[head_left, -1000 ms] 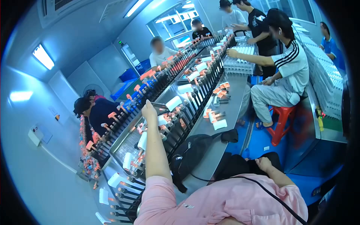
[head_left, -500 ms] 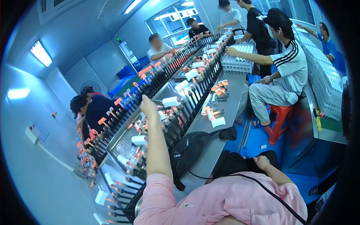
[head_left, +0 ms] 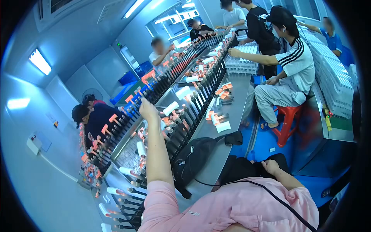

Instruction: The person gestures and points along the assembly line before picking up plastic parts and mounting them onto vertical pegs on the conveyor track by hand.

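My left hand [head_left: 148,110] reaches over the metal tray [head_left: 119,152] to the far row of upright black holders [head_left: 154,92]. Its fingers are closed; what they pinch, if anything, is too small to make out. Orange-topped pieces [head_left: 148,75] stand on that far row. White-capped pieces [head_left: 183,92] lean along the nearer row, beside my forearm. Low on my lap rests my right hand [head_left: 270,166], fingers curled, with nothing visible in it.
A black bag [head_left: 195,156] lies on the metal ledge beside loose orange and white pieces [head_left: 223,127]. A co-worker [head_left: 299,58] sits on a red stool [head_left: 286,125] near clear trays [head_left: 243,63]. Other people stand or sit along the line. Stacked clear trays [head_left: 328,73] are at right.
My left hand has moved slightly left and up in view, toward the far row. Pieces on both rows have shifted position. My right hand has stayed on my lap.
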`<state>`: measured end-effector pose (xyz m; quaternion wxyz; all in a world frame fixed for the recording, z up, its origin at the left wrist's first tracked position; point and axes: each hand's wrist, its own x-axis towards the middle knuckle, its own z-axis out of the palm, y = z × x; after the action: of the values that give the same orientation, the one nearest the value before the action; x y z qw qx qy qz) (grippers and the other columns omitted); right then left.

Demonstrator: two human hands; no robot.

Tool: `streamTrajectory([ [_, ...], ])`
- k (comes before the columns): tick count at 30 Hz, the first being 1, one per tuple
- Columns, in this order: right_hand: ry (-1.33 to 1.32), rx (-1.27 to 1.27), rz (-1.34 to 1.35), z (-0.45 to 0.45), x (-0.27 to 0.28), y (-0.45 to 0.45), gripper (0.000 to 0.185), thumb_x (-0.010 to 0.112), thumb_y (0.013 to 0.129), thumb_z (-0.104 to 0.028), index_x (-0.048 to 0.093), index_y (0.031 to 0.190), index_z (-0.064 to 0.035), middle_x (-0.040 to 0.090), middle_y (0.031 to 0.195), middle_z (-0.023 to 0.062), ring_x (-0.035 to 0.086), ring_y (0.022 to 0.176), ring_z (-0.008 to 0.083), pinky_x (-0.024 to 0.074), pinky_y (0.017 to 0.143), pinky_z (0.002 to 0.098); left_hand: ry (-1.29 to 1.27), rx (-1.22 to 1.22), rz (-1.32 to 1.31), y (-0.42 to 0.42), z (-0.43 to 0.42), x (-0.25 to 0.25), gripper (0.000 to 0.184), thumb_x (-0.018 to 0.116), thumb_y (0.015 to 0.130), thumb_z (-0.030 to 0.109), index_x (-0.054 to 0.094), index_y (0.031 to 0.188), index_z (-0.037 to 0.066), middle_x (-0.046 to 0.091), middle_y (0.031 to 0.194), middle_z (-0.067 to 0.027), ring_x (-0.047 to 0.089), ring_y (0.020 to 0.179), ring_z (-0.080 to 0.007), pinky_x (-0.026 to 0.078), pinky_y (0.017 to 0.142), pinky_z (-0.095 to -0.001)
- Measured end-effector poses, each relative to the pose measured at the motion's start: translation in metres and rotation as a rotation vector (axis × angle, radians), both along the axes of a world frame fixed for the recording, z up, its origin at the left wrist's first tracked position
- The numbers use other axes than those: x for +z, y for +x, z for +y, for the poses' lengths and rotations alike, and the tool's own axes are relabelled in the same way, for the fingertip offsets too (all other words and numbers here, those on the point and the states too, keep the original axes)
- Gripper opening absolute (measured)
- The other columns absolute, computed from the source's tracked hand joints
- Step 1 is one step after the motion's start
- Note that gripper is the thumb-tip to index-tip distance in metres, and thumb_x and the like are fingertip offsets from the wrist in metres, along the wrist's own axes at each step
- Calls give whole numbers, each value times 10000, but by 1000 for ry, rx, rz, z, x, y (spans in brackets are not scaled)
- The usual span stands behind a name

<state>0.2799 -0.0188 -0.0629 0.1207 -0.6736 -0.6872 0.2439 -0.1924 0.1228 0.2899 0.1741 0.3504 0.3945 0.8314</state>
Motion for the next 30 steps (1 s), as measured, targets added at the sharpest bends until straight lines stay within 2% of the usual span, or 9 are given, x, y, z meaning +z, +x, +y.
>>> streamTrajectory([
  [3, -10, 5, -17, 5, -6, -1, 463, 447, 870, -418, 652, 722, -30, 621, 777, 213, 596, 780, 381, 468, 723, 453, 31, -26, 83, 21, -19, 39, 429, 424, 931, 304, 367, 537, 144, 310, 462, 63, 294, 375, -51, 196, 361, -246],
  [6, -23, 7, -16, 4, -6, -4, 461, 443, 872, -414, 653, 726, -30, 622, 776, 211, 596, 780, 380, 466, 724, 453, 11, 28, 198, 11, -7, 37, 436, 414, 938, 292, 395, 540, 114, 320, 467, 56, 309, 412, -59, 227, 405, -257],
  [10, -60, 13, -31, 3, -1, -1, 451, 398, 883, -410, 668, 783, -63, 636, 815, 184, 603, 802, 363, 477, 721, 448, -250, 603, 593, -21, 33, -30, 429, 437, 920, 307, 479, 576, 55, 362, 502, 35, 332, 478, -78, 263, 464, -283],
  [14, -13, 50, -42, 6, -7, 2, 457, 395, 885, -411, 664, 768, -61, 636, 806, 182, 603, 793, 363, 475, 716, 450, -120, 122, 169, -3, 10, 4, 435, 436, 921, 310, 484, 569, 59, 374, 503, 31, 342, 476, -72, 266, 456, -272],
  [16, -33, 42, -57, 5, -5, -3, 457, 396, 885, -410, 662, 763, -59, 635, 801, 182, 603, 790, 362, 474, 715, 452, -58, 63, 196, 0, 7, 22, 434, 438, 921, 315, 486, 573, 61, 375, 502, 29, 345, 471, -71, 264, 453, -271],
  [19, -50, 50, -53, 6, -4, -3, 452, 400, 883, -408, 663, 765, -60, 635, 809, 185, 602, 802, 361, 472, 719, 452, -3, -141, 144, 11, -3, 32, 392, 432, 917, 327, 448, 593, 108, 362, 463, 25, 380, 362, -103, 272, 354, -268],
  [22, -67, 23, -41, 2, 4, -3, 447, 400, 883, -404, 665, 774, -60, 634, 822, 190, 600, 814, 361, 472, 725, 452, -97, 520, 552, 2, 26, -19, 472, 430, 927, 296, 433, 522, 53, 374, 485, 17, 331, 459, -79, 260, 445, -289],
  [25, -31, 34, -46, 1, 3, -1, 445, 402, 881, -401, 665, 781, -57, 633, 831, 194, 599, 820, 362, 470, 731, 455, -116, 138, 317, -2, 25, -16, 485, 418, 931, 298, 420, 518, 43, 370, 485, 27, 324, 455, -80, 246, 444, -293],
  [30, -62, 31, -46, 5, -1, -4, 451, 394, 882, -403, 667, 788, -57, 633, 839, 194, 598, 827, 365, 468, 739, 457, -103, 82, 224, 8, 13, 26, 466, 418, 932, 305, 435, 530, 70, 357, 494, 52, 308, 447, -75, 240, 448, -291],
])
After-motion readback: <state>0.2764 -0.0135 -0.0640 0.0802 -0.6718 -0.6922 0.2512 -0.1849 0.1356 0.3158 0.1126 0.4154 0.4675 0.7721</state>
